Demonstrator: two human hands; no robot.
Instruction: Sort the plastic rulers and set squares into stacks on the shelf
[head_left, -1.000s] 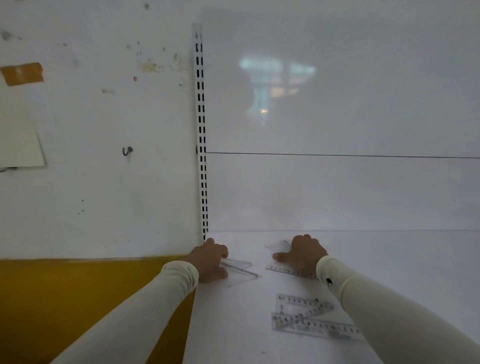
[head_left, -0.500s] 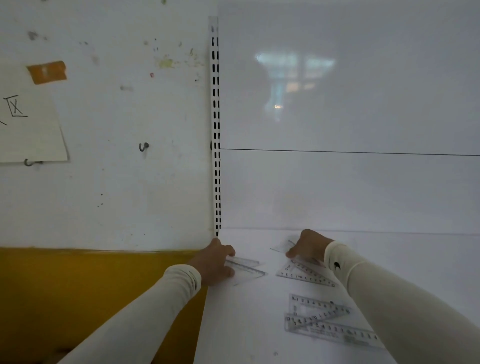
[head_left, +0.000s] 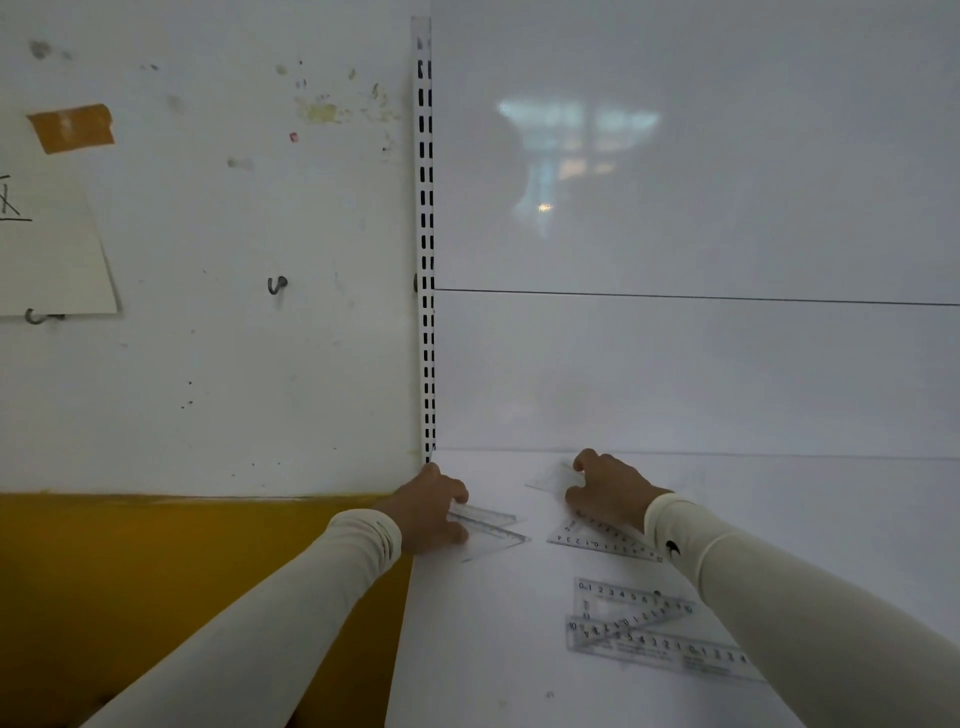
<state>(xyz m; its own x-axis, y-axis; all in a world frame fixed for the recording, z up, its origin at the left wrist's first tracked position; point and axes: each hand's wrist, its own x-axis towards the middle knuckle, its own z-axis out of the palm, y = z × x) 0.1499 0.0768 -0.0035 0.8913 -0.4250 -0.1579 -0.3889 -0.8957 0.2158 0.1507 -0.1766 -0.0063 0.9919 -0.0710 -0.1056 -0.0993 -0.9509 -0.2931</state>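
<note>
On the white shelf (head_left: 493, 649), my left hand (head_left: 431, 509) grips a small stack of clear set squares (head_left: 491, 530) at the shelf's left edge. My right hand (head_left: 608, 488) pinches the corner of a clear set square (head_left: 553, 477) near the back wall. Another clear set square (head_left: 605, 540) lies flat just below that hand, partly under my wrist. Nearer to me, a set square (head_left: 631, 605) lies across a straight clear ruler (head_left: 670, 652).
A slotted white upright (head_left: 425, 249) runs up the back left corner. The white back panel (head_left: 675, 364) closes the rear. Left of the shelf is a stained wall with a taped paper sheet (head_left: 47, 249), a hook (head_left: 277, 285) and a yellow band (head_left: 182, 571).
My right hand has shifted back off the flat set square and now pinches the one near the back wall. My left hand stays on its stack. The camera turned slightly left.
</note>
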